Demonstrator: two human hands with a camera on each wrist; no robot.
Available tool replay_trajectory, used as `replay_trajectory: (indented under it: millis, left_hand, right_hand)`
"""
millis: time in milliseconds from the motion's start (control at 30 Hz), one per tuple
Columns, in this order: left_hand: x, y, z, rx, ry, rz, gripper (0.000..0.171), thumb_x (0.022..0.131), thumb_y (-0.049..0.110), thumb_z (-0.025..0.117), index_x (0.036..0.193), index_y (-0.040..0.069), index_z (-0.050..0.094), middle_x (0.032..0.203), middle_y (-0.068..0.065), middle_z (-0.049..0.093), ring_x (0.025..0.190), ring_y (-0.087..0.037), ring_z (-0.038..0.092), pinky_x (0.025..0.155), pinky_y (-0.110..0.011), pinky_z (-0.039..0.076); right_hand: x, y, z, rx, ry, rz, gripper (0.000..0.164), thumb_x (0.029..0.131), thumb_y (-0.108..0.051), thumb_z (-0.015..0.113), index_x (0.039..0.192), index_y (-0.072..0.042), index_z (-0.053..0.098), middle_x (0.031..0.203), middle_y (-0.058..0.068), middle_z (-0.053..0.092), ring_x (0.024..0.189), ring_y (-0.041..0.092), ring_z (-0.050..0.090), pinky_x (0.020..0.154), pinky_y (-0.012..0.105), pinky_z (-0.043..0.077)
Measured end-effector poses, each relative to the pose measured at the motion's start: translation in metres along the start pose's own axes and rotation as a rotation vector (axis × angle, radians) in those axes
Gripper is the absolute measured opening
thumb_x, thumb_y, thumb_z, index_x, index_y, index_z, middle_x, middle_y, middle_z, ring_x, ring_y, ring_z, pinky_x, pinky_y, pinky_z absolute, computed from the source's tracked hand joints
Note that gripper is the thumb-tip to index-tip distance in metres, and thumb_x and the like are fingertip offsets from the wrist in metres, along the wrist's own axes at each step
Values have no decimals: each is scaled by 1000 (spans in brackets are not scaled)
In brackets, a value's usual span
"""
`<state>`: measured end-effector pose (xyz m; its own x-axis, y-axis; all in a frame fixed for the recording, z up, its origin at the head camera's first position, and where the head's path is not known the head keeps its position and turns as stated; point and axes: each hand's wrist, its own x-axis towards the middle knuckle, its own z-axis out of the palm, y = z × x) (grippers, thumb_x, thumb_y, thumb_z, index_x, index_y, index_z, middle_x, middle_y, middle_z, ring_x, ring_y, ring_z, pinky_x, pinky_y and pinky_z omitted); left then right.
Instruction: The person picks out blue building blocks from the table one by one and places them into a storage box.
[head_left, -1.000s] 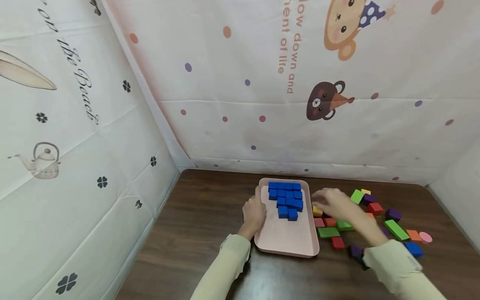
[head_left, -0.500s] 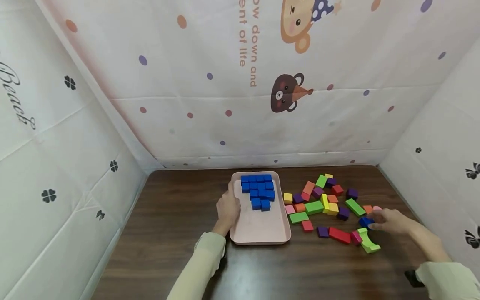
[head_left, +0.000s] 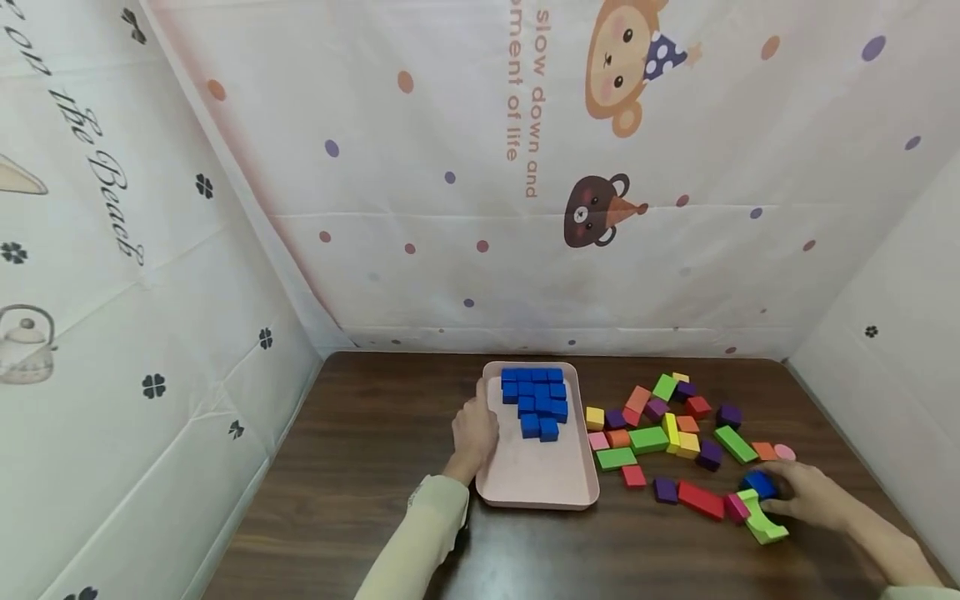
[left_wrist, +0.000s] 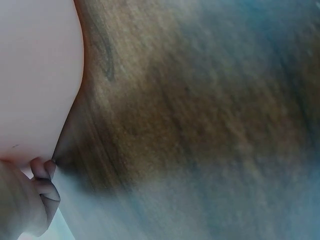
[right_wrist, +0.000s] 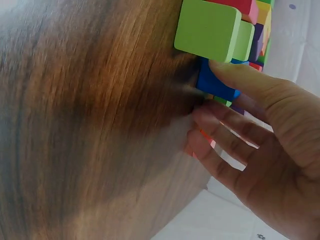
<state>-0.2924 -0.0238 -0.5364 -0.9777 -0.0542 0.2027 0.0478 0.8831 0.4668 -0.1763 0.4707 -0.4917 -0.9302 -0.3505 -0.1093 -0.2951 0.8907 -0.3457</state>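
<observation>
A pale pink tray [head_left: 536, 479] carries several blue blocks [head_left: 536, 400] grouped toward its far end. My left hand [head_left: 475, 433] grips the tray's left rim; in the left wrist view its curled fingers [left_wrist: 45, 182] meet the tray edge. Far to the right, my right hand [head_left: 813, 496] has thumb and fingers on either side of a blue block [head_left: 757, 483], which sits on the table. The right wrist view shows the thumb against this blue block [right_wrist: 215, 82], under a light green arch block [right_wrist: 207, 30]. The other fingers are bent beside it.
Several coloured blocks lie loose right of the tray, among them a green block [head_left: 648, 439], a red bar [head_left: 701, 499] and a purple cube [head_left: 729, 416]. A pink disc [head_left: 784, 452] lies just beyond the right hand. White printed cloth [head_left: 450, 275] walls the wooden table [head_left: 360, 467].
My right hand has moved from beside the tray out to the blue block at the far right, and its fingers have come around it. The left hand has stayed on the tray.
</observation>
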Motion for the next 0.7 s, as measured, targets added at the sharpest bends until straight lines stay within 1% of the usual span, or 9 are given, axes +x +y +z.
replay_trajectory:
  millis: [67, 133, 200, 300, 367, 400, 567, 633, 700]
  left_hand:
    - [-1, 1, 1, 1, 3, 0, 56, 94, 7, 66, 146, 9, 44, 63, -7, 54, 48, -17, 49, 48, -32, 47]
    - [-1, 0, 2, 8, 2, 1, 57, 95, 7, 66, 146, 9, 43, 64, -7, 54, 48, -17, 49, 48, -32, 47]
    - [-1, 0, 2, 14, 4, 2, 57, 95, 7, 65, 147, 9, 43, 64, -7, 55, 48, -17, 49, 48, -32, 47]
    - [-1, 0, 2, 13, 2, 8, 57, 95, 7, 65, 147, 8, 43, 64, -7, 55, 48, -16, 48, 46, -31, 44]
    - [-1, -2, 2, 12, 9, 8, 57, 94, 6, 65, 146, 9, 43, 64, -7, 54, 47, -16, 47, 45, -31, 42]
    - [-2, -3, 2, 13, 11, 6, 57, 94, 6, 65, 146, 9, 43, 63, -6, 54, 46, -16, 46, 45, -30, 41]
    - [-4, -3, 2, 20, 32, 16, 58, 92, 5, 67, 145, 9, 44, 64, -6, 56, 47, -15, 47, 45, -29, 42]
    - [-4, -1, 2, 26, 30, 12, 57, 92, 6, 68, 145, 9, 44, 65, -7, 57, 47, -15, 48, 46, -30, 44]
    - [-3, 1, 2, 25, 31, 7, 57, 92, 6, 68, 145, 10, 45, 66, -7, 57, 47, -16, 48, 46, -31, 44]
  right_hand:
    - [-2, 1, 3, 38, 9, -28, 44, 80, -17, 84, 113, 7, 67, 95, -1, 63, 77, -8, 43, 62, 21, 43]
    - [-3, 2, 3, 38, 29, -59, 42, 80, -15, 85, 112, 6, 68, 93, -2, 62, 77, -10, 43, 62, 21, 42]
    - [-1, 2, 1, 8, 68, -68, 37, 78, -15, 86, 105, 4, 69, 92, -3, 65, 77, -11, 47, 62, 22, 46]
    - [2, -5, -5, -40, 147, -50, 34, 75, -15, 88, 98, 2, 71, 89, 0, 70, 77, -6, 58, 63, 24, 51]
    - [10, -16, -13, -59, 183, -51, 34, 74, -15, 88, 97, 3, 71, 90, 4, 72, 75, -1, 62, 62, 25, 54]
    - [15, -22, -16, -64, 203, -67, 35, 75, -14, 88, 98, 4, 71, 90, 6, 72, 73, 0, 63, 61, 25, 54]
    - [43, -60, -28, -80, 328, -229, 37, 79, -12, 85, 110, 3, 70, 97, 5, 73, 76, -4, 60, 59, 23, 52]
    - [57, -76, -32, -91, 367, -283, 39, 81, -10, 84, 115, 2, 69, 98, 5, 72, 78, 0, 63, 61, 24, 54]
    - [71, -94, -37, -87, 360, -293, 39, 83, -10, 82, 117, 3, 68, 102, 9, 72, 81, 8, 67, 64, 27, 57]
